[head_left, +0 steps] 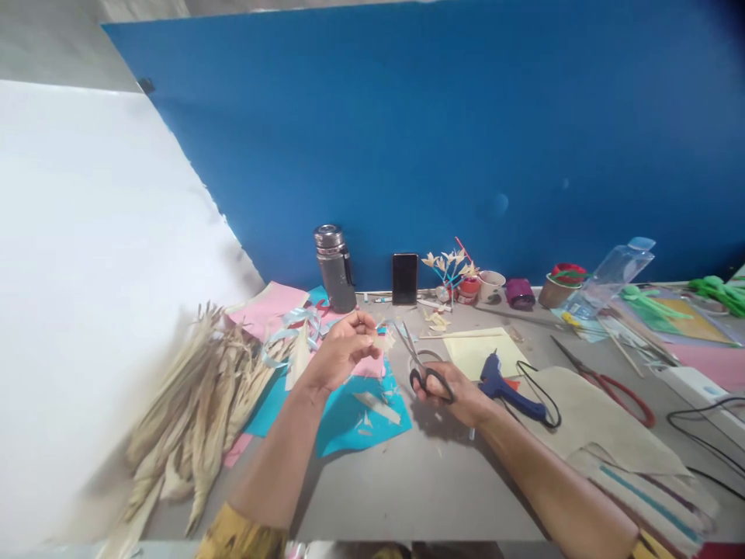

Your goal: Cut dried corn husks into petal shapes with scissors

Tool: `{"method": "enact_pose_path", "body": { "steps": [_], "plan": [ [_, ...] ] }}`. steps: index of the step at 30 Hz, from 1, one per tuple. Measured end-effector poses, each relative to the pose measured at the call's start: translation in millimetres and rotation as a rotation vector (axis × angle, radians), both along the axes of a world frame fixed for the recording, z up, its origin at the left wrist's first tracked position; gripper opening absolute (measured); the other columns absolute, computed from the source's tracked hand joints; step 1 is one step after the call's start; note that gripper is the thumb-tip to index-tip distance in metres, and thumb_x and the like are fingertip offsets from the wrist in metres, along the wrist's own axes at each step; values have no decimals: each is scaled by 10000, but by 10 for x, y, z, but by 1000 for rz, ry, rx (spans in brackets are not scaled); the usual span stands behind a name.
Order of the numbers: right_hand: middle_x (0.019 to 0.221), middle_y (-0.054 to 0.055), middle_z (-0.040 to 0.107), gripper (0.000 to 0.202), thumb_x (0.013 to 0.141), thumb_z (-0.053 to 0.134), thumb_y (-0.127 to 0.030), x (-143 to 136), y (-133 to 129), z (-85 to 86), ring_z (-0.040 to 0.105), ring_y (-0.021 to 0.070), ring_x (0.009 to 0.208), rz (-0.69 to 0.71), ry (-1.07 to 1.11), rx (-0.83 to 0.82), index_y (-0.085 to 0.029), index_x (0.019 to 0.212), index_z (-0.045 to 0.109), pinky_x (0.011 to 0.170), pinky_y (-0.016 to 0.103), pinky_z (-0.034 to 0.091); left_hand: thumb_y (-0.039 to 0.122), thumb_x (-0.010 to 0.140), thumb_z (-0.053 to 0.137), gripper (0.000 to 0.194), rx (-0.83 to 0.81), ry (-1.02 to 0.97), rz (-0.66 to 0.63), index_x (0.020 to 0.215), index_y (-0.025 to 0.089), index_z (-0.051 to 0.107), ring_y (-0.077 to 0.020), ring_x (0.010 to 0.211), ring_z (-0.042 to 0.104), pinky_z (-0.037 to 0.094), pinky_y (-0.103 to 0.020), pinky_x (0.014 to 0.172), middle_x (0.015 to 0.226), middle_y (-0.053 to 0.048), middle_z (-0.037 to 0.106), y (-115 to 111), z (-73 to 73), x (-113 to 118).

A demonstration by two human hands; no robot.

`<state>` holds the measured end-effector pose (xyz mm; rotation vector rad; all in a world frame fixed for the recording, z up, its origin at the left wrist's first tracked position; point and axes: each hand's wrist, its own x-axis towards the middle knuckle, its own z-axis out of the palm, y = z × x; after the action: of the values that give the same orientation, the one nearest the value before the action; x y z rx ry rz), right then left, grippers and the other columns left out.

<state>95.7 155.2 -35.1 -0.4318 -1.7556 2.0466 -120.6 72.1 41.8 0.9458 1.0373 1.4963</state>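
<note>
In the middle of the view my left hand pinches a small pale piece of dried husk between thumb and fingertips. My right hand is closed round the black handles of a pair of scissors, whose slightly parted blades point up and left, close to the husk piece. Below my left hand lies a blue sheet with pale cut scraps on it. A bundle of dried husks lies to the left.
At the back stand a grey flask, a phone, husk flowers and a clear bottle. On the right are a blue glue gun, red-handled scissors and a white power strip with black cables.
</note>
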Motion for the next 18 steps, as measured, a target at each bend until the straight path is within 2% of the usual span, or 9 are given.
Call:
{"method": "enact_pose_path", "body": {
  "steps": [3, 7, 13, 18],
  "plan": [
    [636, 26, 576, 626, 675, 672, -746, -1, -30, -5, 421, 100, 554, 43, -21, 56, -128, 766, 643, 500, 233, 252, 142, 695, 684, 285, 28, -13, -21, 940, 179, 543, -125, 631, 608, 487, -266, 635, 719, 36, 568, 9, 3, 5],
    [622, 10, 588, 563, 677, 708, -686, 6, -27, -23, 450, 103, 547, 88, -48, 69, -135, 776, 653, 498, 224, 283, 107, 692, 651, 337, 15, 4, -60, 992, 183, 518, -133, 619, 615, 497, -271, 622, 709, 28, 595, 3, -8, 28],
    [645, 18, 597, 583, 676, 700, -705, 24, -23, -57, 492, 108, 561, 123, -66, 92, -129, 744, 642, 514, 220, 325, 106, 667, 662, 361, -14, 31, -93, 990, 180, 520, -122, 611, 606, 493, -253, 596, 721, 31, 582, 3, -12, 49],
    [636, 17, 601, 571, 684, 700, -694, 29, -34, -13, 503, 114, 568, 136, -98, 108, -128, 738, 641, 522, 221, 340, 103, 650, 662, 371, -31, 31, -93, 981, 183, 515, -122, 610, 597, 506, -262, 590, 725, 34, 577, -10, 15, 74]
  ]
}}
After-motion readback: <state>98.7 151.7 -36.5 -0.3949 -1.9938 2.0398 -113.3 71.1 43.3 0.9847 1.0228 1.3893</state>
